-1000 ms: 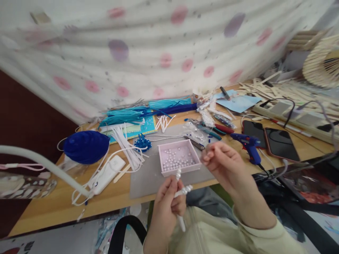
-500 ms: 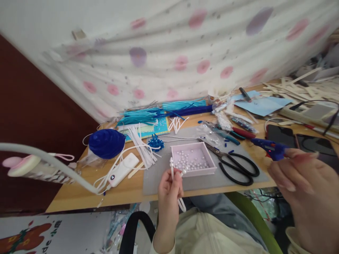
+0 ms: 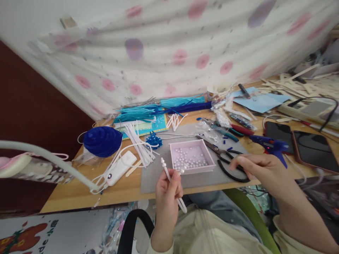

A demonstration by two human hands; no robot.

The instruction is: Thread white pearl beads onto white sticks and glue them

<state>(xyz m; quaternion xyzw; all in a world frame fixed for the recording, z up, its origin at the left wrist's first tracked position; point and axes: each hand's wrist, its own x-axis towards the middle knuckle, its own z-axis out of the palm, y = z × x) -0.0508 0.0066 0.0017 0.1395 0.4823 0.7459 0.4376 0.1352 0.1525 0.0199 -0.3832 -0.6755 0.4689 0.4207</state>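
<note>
A wooden tabletop (image 3: pixel 63 192) runs across the room beneath a pale curtain (image 3: pixel 159 60) dotted pink and purple, with a dark red panel (image 3: pixel 31 98) at far left. Along it sit a deep-blue bundle (image 3: pixel 102 141), a white device (image 3: pixel 122 168) with cords, white strips (image 3: pixel 137 143), then a grey mat (image 3: pixel 159 180) bearing a pink box (image 3: pixel 192 170) of pearly beads and black-handled scissors (image 3: pixel 216 149). Farther right are a blue glue gun (image 3: pixel 272 145), two phones and a heap of wooden sticks (image 3: pixel 296 84).

The left hand (image 3: pixel 168 188) grips a bent white stem (image 3: pixel 182 205) in front of the box's left corner, beads on its upper ends; its middle is hidden by the fingers. The right hand (image 3: pixel 261 171), fingers curled, covers part of the scissors' handles; whether it holds anything cannot be told. The stick heap is cut off at the right edge.

Half a second ago the left hand held the stem likewise, while the right hand was farther right, overlapping the glue gun's handle; now it is nearer the box, leaving the glue gun and nearer phone (image 3: pixel 315 150) uncovered.
</note>
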